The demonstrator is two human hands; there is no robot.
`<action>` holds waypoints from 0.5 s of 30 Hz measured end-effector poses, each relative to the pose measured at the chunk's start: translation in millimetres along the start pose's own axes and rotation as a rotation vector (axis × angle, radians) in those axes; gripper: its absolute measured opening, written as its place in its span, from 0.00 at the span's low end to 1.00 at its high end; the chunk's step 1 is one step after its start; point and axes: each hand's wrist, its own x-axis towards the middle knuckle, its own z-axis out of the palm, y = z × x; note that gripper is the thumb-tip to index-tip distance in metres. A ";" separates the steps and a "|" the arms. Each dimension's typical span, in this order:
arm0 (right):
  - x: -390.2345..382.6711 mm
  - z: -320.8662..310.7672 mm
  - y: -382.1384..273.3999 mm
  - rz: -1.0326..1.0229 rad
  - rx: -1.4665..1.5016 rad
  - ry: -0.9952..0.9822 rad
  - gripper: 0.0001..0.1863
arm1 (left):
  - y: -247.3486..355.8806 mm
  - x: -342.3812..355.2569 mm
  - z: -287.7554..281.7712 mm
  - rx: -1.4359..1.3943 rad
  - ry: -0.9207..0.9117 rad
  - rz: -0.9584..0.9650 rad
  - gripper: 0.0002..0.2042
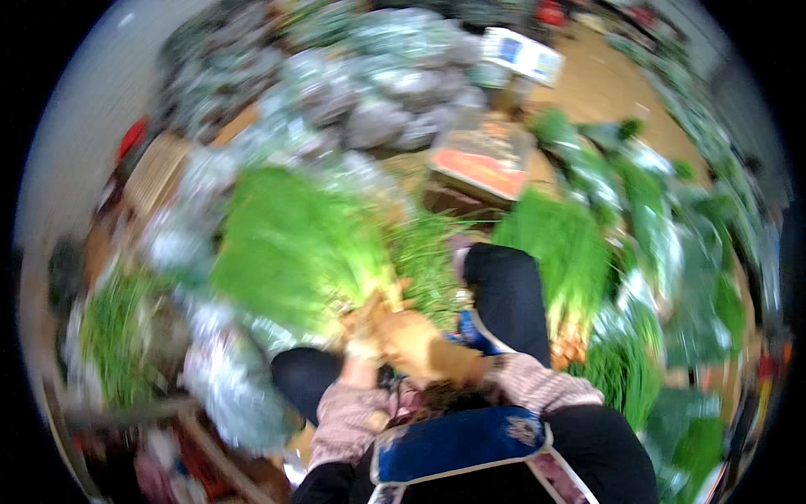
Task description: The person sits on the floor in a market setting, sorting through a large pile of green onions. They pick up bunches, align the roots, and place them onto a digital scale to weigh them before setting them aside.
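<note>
Big green bunch [294, 244] lies left of the box [483, 160]

I am far away, looking down through the head camera, and the box with the orange patch on top is my marker. The big green bunch is left of it and a bit closer to the person. Its leaves are long, thin and bright green, spread wide like a fan. They turn pale yellow and white at the end near the hands, and the very ends look brownish. The left hand [366, 332] is below the box and to its left, at that pale end. The right hand [424, 340] is below the box too, right beside the left hand. It is all smeary, so I cannot tell if either hand is open or closed, or what it grips. A second green bunch [558, 252] is right of the box and a bit closer to the person
</note>
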 end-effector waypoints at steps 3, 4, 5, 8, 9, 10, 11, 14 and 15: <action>-10.3 10.9 -2.1 -0.218 0.128 0.316 0.27 | 7.6 -18.7 -11.5 -0.114 -0.055 -0.071 0.24; -6.9 8.3 1.1 -0.278 0.282 0.263 0.27 | 9.8 -26.5 -15.6 -0.147 -0.140 -0.166 0.24; -5.0 6.7 3.2 -0.234 0.661 0.099 0.25 | 10.8 -34.0 -9.9 -0.176 -0.107 -0.182 0.24; -14.0 27.2 37.5 -0.031 1.144 0.163 0.18 | -1.7 -36.1 -7.1 -0.302 0.143 -0.099 0.22; -14.1 14.7 37.2 0.073 1.179 0.161 0.17 | -1.4 -37.7 -7.3 -0.271 0.118 -0.096 0.24; -11.2 2.2 37.4 0.179 1.213 0.161 0.16 | -0.1 -40.7 -9.2 -0.238 0.092 -0.094 0.25; -7.6 -5.9 41.5 0.153 1.222 0.185 0.14 | 1.3 -41.7 -9.8 -0.203 0.062 -0.096 0.27; 8.0 -0.8 55.6 0.105 1.153 0.397 0.12 | -3.4 -35.1 -29.5 -0.205 -0.112 -0.115 0.26; 14.5 2.1 61.5 0.116 1.124 0.412 0.12 | 0.7 -36.4 -28.0 -0.199 -0.157 -0.155 0.25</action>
